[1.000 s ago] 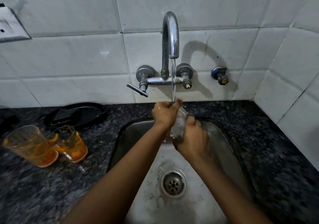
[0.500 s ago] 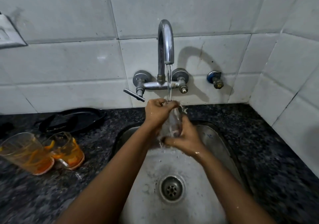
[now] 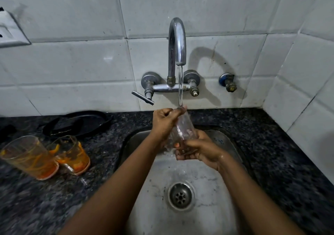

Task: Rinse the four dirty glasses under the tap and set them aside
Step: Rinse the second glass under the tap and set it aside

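Note:
A clear glass (image 3: pixel 183 130) is held tilted over the steel sink (image 3: pixel 226 144), directly under the running stream from the chrome tap (image 3: pixel 177 41). My left hand (image 3: pixel 163 121) grips its upper end where the water lands. My right hand (image 3: pixel 197 148) cups its lower end, and water spills off below. Two dirty glasses with orange residue stand on the dark counter at the left: a larger one (image 3: pixel 29 157) and a smaller one (image 3: pixel 73 154), touching each other.
A black pan (image 3: pixel 79 122) lies on the granite counter (image 3: pixel 271 144) behind the dirty glasses. The tap lever (image 3: pixel 142 97) sticks out to the left. The drain (image 3: pixel 180 195) sits mid-sink. A tiled wall corner closes in on the right.
The glass has turned more upright under the stream, with my left hand staying at its top and my right hand shifting down to its lower end. The view has tilted slightly.

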### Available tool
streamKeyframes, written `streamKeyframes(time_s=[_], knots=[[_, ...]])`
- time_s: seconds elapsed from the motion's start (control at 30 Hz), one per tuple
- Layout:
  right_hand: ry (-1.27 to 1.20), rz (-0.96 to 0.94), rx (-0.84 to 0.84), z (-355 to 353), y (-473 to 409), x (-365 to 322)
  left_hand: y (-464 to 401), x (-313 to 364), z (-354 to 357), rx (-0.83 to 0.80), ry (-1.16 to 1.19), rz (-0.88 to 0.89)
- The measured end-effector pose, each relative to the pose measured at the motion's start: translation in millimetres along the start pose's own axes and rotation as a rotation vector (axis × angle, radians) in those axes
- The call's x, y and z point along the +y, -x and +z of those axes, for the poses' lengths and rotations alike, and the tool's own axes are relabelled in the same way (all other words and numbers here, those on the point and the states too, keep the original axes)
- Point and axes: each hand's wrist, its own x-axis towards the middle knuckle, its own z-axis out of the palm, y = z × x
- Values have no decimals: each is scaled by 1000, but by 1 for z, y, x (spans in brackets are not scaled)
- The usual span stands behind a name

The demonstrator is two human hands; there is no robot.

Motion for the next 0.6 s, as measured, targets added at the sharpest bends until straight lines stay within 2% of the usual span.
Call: streamKeyframes(time_s=[0.03,0.07,0.13,0.17,0.2,0.3,0.33,0.4,0.47,0.53,0.57,0.6], knots=[[38,14,54,5,-2,4,-1,-1,4,24,-131,10],[193,-7,164,11,-3,7,-3,0,10,42,-311,17],[825,-77,428,25,-6,7,-6,2,19,101,-575,22],[1023,-129,541,27,-7,9,-7,2,20,118,-568,26],[1025,-161,557,24,-8,10,-7,3,20,121,-520,36],[532,-192,310,5,-11,10,-4,5,15,88,-355,85],[470,-209,275,-2,-13,10,-1,7,11,50,-322,100],[571,-279,280,-14,-18,6,5,12,-1,-145,-330,160],[714,-356,298,-21,-23,-2,7,19,-14,-492,-488,250],[952,-441,295,-22,-29,-10,8,25,-17,-861,-893,301],[1088,-479,283,-22,-30,-13,7,25,-14,-959,-1140,310],[1199,-501,269,-21,-32,-14,6,24,-11,-981,-1389,334]])
